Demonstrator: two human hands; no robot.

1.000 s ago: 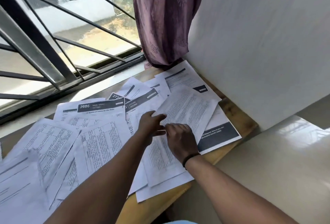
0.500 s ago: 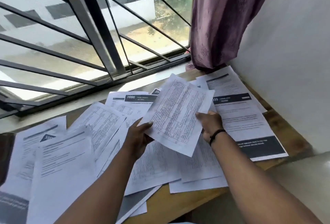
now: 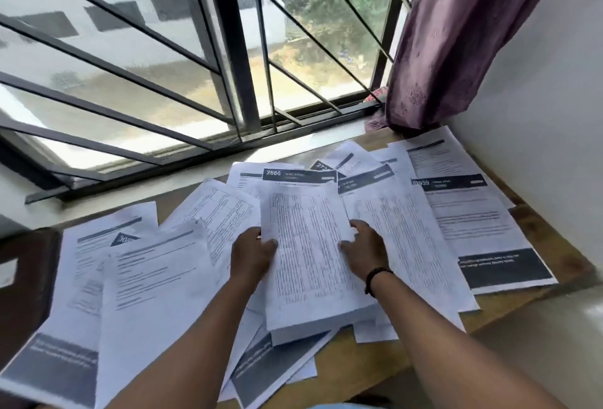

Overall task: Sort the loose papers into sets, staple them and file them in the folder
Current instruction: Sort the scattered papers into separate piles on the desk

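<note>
Papers lie fanned and overlapping across the wooden desk under the barred window. We see one table-printed sheet on top of the middle pile: left hand pinches its left edge, right hand rests on its right edge with fingers spread. Purple curtain hangs at the far right corner

We see the left hand gripping the left edge of a printed sheet while the right hand rests on its right edge — loose papers spread over the wooden table beneath a barred window, beside a purple curtain.
</note>
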